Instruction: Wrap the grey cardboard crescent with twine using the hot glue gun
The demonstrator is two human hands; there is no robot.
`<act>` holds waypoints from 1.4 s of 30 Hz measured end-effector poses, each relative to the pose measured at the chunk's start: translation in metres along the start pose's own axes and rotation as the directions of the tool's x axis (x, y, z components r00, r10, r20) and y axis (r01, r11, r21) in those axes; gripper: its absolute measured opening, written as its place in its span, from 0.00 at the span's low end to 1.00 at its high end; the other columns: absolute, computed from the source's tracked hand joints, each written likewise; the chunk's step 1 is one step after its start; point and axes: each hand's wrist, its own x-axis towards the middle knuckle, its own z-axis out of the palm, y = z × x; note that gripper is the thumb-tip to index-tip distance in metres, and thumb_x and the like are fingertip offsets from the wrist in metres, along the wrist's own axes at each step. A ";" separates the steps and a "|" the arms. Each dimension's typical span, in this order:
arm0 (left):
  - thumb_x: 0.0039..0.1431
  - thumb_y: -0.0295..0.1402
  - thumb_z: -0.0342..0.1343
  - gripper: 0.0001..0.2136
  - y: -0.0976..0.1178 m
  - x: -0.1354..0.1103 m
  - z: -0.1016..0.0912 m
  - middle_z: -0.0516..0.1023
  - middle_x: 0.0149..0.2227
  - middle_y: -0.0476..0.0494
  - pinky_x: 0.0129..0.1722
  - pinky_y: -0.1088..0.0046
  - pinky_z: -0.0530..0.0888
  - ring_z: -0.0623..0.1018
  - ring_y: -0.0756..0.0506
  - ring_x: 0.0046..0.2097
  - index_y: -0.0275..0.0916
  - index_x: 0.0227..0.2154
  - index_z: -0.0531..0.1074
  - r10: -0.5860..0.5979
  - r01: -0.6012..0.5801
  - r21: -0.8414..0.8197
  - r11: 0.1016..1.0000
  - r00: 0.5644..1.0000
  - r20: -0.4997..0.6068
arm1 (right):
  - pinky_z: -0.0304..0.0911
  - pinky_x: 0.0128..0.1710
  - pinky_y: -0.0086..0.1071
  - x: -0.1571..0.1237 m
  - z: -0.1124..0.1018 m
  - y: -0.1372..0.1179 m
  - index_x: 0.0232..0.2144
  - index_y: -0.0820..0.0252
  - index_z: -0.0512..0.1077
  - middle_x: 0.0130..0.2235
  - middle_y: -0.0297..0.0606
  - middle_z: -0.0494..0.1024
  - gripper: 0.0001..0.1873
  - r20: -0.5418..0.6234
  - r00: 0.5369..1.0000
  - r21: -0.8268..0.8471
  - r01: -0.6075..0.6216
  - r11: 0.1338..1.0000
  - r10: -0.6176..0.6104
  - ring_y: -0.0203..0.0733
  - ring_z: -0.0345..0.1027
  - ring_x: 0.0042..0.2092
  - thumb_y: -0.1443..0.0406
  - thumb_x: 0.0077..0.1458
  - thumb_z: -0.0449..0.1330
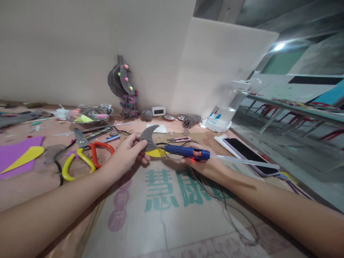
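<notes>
My left hand (128,152) pinches a grey twine-wrapped crescent (148,138) and holds it upright over a yellow foam piece (157,153). My right hand (199,165) grips a blue hot glue gun (187,152), lying level with its nozzle pointing left toward the crescent's lower edge. A clear glue stick (244,161) juts out of the gun's back to the right. The gun's cord (228,211) trails back over the printed cardboard sheet (172,208) under both hands.
Yellow and orange scissors (86,157) lie left of my left hand, purple and yellow foam (18,156) farther left. A phone (248,154) lies at the right. A twine ornament with beads (123,87), twine balls, a small clock (158,111) and a tray of scraps (90,116) stand behind.
</notes>
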 end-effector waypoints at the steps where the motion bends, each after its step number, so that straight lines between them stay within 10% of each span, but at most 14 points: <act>1: 0.56 0.32 0.48 0.03 0.000 0.000 0.000 0.70 0.16 0.54 0.18 0.79 0.70 0.73 0.51 0.18 0.39 0.30 0.60 -0.003 0.003 0.002 1.000 1.000 -0.003 | 0.65 0.40 0.33 0.000 0.000 0.000 0.38 0.53 0.70 0.40 0.34 0.75 0.13 0.001 1.000 0.010 0.004 1.000 -0.004 0.40 0.69 0.41 0.63 0.47 0.61; 42: 0.54 0.34 0.50 0.05 -0.003 0.003 -0.002 0.70 0.17 0.54 0.20 0.77 0.72 0.74 0.51 0.20 0.39 0.31 0.60 0.017 -0.017 -0.020 1.000 0.999 0.028 | 0.62 0.35 0.31 -0.001 0.001 -0.006 0.34 0.55 0.71 0.35 0.34 0.75 0.08 -0.007 1.000 -0.061 -0.012 0.998 0.011 0.41 0.67 0.36 0.64 0.47 0.59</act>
